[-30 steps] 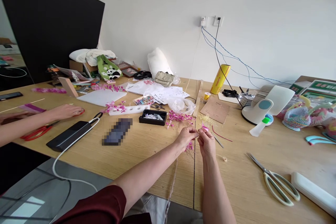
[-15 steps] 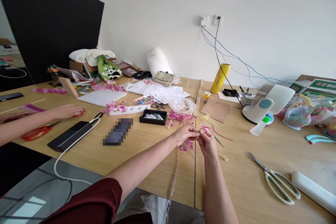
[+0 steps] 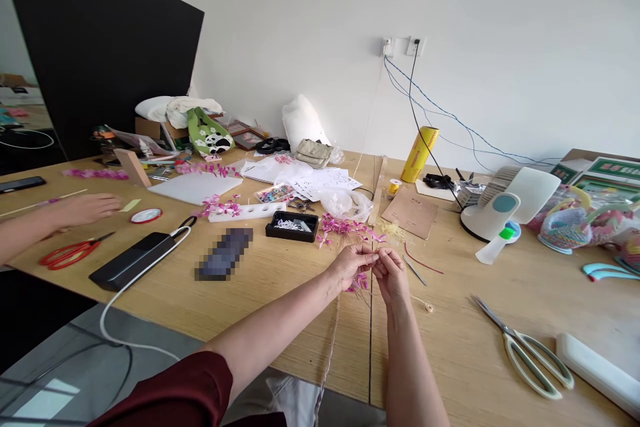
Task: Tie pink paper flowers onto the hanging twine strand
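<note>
Item 1: wooden table [image 3: 240, 307], filling the lower frame. Item 2: cream scissors [image 3: 525, 347], lower right, untouched. Item 3: my left hand [image 3: 350, 265] and right hand [image 3: 391, 273], centre frame, fingertips pinched shut on item 4. Item 4: pink flower sprig [image 3: 358, 281] on a thin trailing stem (light, limp, easily crushed, I judge); best held by the stem, not the petals.

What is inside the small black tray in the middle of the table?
The black tray holds a scatter of small pale pieces, too small to identify. Its near wall hides the front of the floor. The left hand and right hand work beside it, pinching a pink flower sprig.
</note>
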Motion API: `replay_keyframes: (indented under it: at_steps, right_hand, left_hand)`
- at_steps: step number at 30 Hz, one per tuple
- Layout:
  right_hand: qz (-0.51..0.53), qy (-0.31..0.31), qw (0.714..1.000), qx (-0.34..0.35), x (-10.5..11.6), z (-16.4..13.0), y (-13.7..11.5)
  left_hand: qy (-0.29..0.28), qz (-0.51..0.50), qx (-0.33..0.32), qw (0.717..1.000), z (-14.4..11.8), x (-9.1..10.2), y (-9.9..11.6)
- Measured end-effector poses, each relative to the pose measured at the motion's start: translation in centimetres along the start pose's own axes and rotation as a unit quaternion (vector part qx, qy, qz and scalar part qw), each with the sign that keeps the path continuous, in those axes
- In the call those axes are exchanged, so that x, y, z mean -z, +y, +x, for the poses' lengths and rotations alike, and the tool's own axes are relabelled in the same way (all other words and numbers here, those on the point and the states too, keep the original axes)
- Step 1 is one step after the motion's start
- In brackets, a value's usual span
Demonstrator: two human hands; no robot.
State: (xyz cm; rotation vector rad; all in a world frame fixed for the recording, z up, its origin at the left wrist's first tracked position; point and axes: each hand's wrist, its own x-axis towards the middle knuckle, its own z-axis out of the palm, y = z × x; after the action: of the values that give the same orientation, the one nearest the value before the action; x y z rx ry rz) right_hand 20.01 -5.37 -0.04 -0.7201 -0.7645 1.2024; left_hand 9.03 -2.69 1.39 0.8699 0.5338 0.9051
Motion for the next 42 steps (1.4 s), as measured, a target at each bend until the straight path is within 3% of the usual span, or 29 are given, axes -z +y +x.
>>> replay_keyframes:
  at_steps: [7,13,19,27,33,42]
  right_hand:
    - [-0.052,0.018,0.998,0.031,-0.4,-0.1,-0.1]
    - [-0.071,0.066,0.995,0.031,-0.4,-0.1,-0.1]
    - [-0.063,0.069,0.995,0.02,-0.6,-0.3,-0.5]
    - [-0.061,0.025,0.998,0.015,-0.1,-0.2,-0.3]
    - [-0.045,-0.008,0.999,0.011,-0.1,-0.2,-0.2]
    - [-0.051,0.008,0.998,0.026,-0.3,-0.1,-0.1]
  left_hand:
    - [0.048,-0.036,-0.028,0.998,0.3,-0.6,-0.8]
    - [0.071,0.027,-0.066,0.995,0.4,-1.0,-1.3]
    - [-0.012,0.116,-0.044,0.992,0.2,-0.2,0.2]
    - [-0.11,0.133,0.027,0.985,-0.2,1.0,2.0]
    - [-0.065,0.087,0.026,0.994,-0.1,0.9,1.3]
    - [0.017,-0.023,0.017,0.999,-0.2,-0.2,-0.1]
